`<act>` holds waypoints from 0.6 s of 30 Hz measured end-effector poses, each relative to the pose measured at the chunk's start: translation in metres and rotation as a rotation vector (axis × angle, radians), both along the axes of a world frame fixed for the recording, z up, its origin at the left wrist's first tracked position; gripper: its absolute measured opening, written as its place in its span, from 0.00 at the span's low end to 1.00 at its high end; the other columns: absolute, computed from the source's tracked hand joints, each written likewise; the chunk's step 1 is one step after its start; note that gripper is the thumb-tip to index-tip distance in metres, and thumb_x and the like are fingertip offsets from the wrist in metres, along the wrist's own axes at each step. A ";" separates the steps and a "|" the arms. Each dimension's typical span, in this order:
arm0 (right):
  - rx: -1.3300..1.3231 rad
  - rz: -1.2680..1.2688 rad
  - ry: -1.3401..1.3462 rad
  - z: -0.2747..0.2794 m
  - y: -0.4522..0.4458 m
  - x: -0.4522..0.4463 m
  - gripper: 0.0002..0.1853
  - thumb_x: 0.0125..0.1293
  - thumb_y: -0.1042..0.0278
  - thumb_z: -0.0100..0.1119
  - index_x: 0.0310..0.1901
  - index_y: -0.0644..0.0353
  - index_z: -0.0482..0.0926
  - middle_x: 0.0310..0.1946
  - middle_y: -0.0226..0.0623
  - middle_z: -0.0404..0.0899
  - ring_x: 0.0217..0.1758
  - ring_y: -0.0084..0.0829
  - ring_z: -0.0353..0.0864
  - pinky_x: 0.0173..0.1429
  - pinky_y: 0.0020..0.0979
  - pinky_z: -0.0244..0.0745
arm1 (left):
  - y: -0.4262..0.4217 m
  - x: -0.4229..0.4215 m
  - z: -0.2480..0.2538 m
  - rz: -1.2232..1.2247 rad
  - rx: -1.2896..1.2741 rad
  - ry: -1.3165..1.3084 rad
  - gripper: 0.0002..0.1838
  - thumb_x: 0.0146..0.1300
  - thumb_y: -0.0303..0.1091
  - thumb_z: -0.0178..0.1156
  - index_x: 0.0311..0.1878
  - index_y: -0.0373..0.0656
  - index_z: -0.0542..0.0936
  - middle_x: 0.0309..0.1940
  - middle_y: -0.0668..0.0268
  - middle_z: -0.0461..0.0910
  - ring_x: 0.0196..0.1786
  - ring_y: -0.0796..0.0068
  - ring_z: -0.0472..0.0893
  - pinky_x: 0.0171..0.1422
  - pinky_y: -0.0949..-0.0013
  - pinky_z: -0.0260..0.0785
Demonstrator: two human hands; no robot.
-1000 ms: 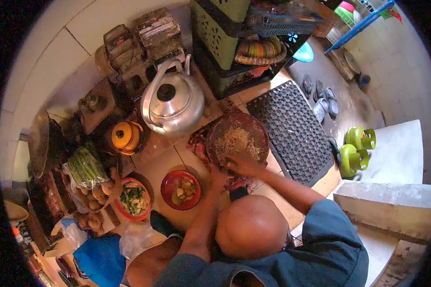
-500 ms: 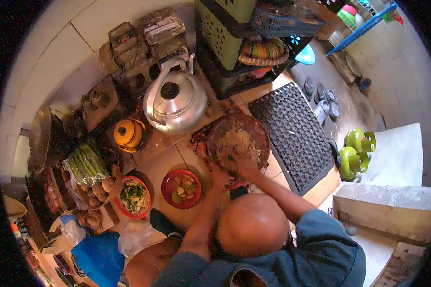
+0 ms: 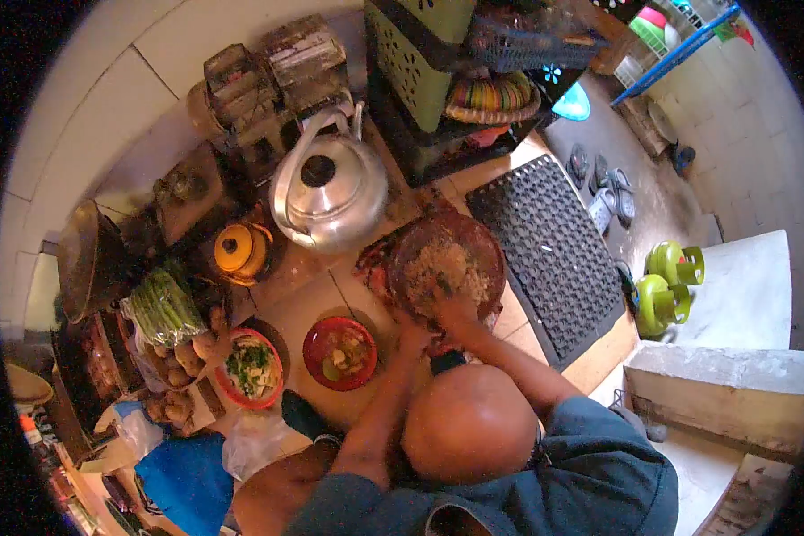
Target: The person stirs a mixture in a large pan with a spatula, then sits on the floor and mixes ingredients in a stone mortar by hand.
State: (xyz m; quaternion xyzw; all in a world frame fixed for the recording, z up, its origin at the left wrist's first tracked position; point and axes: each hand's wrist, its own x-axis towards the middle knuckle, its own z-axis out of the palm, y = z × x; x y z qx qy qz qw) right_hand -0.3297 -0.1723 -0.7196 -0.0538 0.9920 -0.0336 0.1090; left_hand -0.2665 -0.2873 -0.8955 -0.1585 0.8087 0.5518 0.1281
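A wide dark stone mortar (image 3: pixel 490 246) sits on the floor in front of me, holding pale, crumbly food (image 3: pixel 447 264). My left hand (image 3: pixel 411 334) is closed at its near-left rim, with the fingertips partly hidden. Over the near part of the food, my right hand (image 3: pixel 456 310) is closed around a dark pestle (image 3: pixel 442 285), of which only a small end shows. A patterned cloth (image 3: pixel 374 270) lies partly under the mortar. To the left are a red bowl of chopped ingredients (image 3: pixel 340 354) and a red-rimmed plate with greens and pale pieces (image 3: pixel 252 368).
Beyond the bowls stand a large metal kettle (image 3: pixel 335 192) and a small yellow pot (image 3: pixel 241 252). Bagged green vegetables (image 3: pixel 163 308) lie at the left. A black mat (image 3: pixel 549 259) is right of the mortar, with green gas cylinders (image 3: pixel 659 304) farther right. Crates (image 3: pixel 409 76) are stacked behind.
My right hand has drawn slightly back toward me, and the dark pestle end shows more clearly. My left hand stays at the mortar's rim.
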 end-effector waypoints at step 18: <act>-0.514 -0.210 -0.583 -0.034 0.094 -0.079 0.35 0.66 0.38 0.46 0.68 0.53 0.60 0.40 0.49 0.81 0.27 0.37 0.81 0.30 0.36 0.76 | -0.004 -0.010 0.018 -0.068 0.121 -0.071 0.40 0.57 0.36 0.59 0.69 0.37 0.51 0.60 0.49 0.64 0.57 0.50 0.68 0.60 0.49 0.59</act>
